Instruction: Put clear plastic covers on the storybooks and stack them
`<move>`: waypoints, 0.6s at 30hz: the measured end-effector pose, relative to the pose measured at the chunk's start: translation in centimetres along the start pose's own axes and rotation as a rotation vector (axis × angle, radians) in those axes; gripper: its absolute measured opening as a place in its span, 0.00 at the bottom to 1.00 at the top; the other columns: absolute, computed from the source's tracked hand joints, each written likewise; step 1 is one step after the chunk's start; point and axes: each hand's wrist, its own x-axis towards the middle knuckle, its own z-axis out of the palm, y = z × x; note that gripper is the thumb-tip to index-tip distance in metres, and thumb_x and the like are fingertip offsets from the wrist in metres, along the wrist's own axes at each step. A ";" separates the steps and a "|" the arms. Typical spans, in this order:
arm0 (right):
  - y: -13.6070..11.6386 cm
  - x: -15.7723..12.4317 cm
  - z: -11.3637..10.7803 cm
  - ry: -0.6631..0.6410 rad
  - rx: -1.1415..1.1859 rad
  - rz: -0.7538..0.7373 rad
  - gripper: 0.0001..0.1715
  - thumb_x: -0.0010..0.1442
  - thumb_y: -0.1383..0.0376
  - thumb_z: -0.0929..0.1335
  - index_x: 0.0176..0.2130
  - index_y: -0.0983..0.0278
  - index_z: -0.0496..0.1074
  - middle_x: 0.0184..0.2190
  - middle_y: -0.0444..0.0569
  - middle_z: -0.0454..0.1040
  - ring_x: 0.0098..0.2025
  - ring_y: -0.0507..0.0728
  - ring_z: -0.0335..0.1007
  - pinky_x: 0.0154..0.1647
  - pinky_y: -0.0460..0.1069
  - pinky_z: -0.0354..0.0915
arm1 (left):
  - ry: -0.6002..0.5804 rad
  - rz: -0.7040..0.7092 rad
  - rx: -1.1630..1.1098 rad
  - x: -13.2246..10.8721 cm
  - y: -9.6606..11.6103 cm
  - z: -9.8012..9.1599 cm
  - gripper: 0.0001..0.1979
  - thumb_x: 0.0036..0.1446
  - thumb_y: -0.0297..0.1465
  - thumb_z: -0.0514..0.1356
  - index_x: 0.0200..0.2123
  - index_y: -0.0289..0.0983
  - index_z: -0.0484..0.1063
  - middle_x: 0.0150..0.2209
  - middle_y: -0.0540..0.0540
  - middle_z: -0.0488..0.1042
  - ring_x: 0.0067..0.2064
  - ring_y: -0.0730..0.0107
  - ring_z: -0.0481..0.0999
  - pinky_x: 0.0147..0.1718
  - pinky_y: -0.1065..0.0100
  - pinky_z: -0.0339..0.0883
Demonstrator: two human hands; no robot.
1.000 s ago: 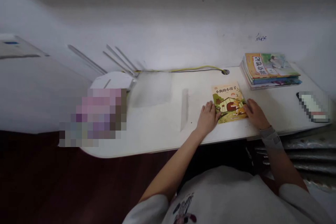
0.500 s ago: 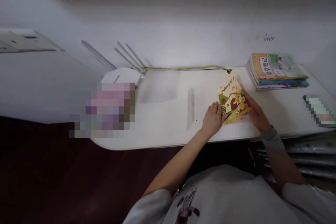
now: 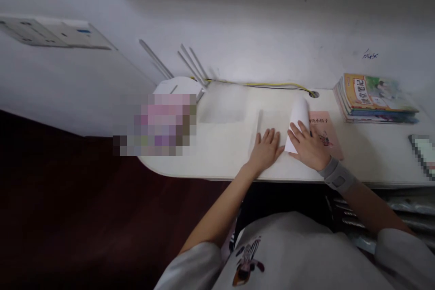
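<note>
A thin picture book lies opened on the white desk, showing a pink title page. Its front cover is swung up and over to the left, white inner side facing me. My right hand rests with spread fingers on that raised cover. Flat on the desk just left of the book lies my left hand, fingers stretched out and holding nothing.
A stack of picture books sits at the desk's back right. A yellow cable runs along the wall to a grommet hole. A white router with antennas stands at the back left. A phone lies at the right edge.
The book's front cover has been lifted and turned over to the left, exposing the pink title page. My right hand followed it leftwards; my left hand stayed flat on the desk.
</note>
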 end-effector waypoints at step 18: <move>-1.7 2.2 2.1 0.025 0.281 0.032 0.30 0.63 0.67 0.57 0.63 0.71 0.59 0.66 0.60 0.57 0.69 0.63 0.47 0.67 0.63 0.47 | 0.117 -0.097 -0.096 -1.1 -0.1 -0.4 0.30 0.65 0.42 0.49 0.62 0.27 0.58 0.61 0.32 0.65 0.63 0.53 0.62 0.61 0.53 0.56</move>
